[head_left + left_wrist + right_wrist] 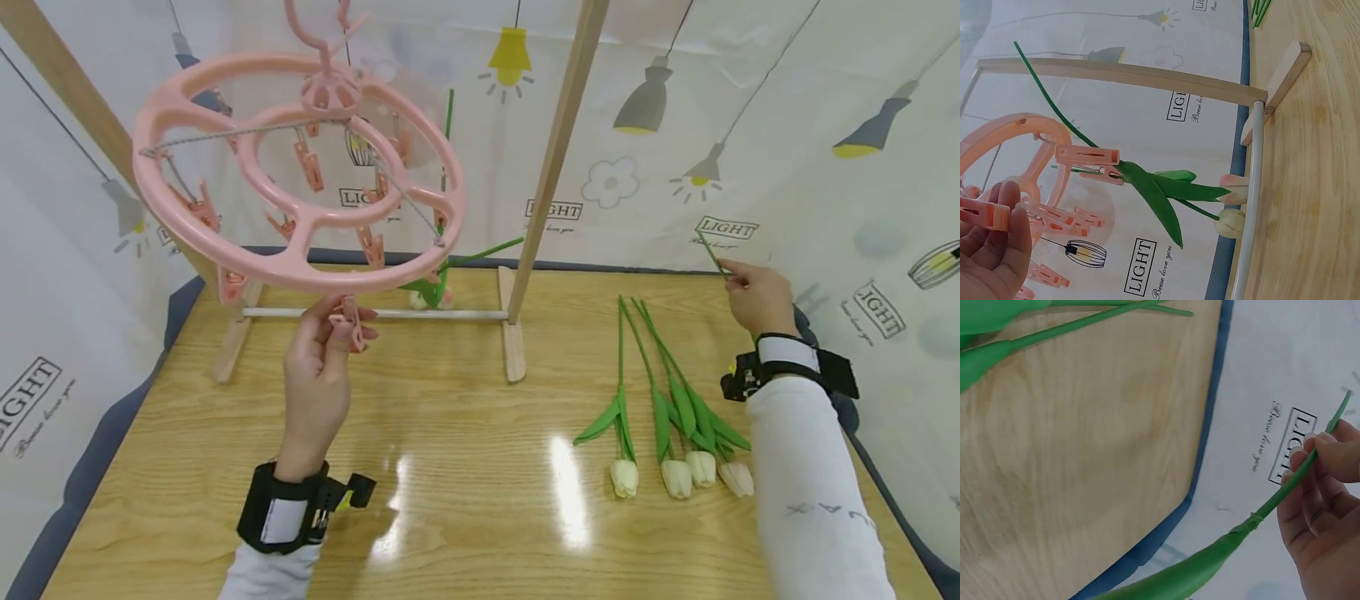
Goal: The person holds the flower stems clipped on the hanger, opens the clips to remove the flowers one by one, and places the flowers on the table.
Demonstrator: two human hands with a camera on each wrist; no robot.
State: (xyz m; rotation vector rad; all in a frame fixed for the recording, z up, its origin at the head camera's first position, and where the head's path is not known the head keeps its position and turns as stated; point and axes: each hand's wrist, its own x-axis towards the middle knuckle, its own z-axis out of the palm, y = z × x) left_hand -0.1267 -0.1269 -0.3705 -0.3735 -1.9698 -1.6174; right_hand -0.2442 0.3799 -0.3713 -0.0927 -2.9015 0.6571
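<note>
My left hand (318, 358) pinches a pink clothespin (352, 325) under the front rim of the round pink drying rack (277, 271). In the right wrist view, my right hand (1329, 506) holds an artificial tulip by its green stem (1291, 481), thumb against fingers near the stem's end; its flower is out of that view. Tulips with pale heads hang upside down from clothespins on the rack, one a white tulip (1230, 223) beside a pinkish tulip (1234, 187). Several white tulips (677, 479) lie on the table left of my right forearm.
A wooden stand (558, 158) with a white crossbar (405, 314) bears the rack over the wooden table (465, 433). More clothespins (307, 167) dangle inside the rings. Printed white cloth (622, 225) encloses the table's back and sides.
</note>
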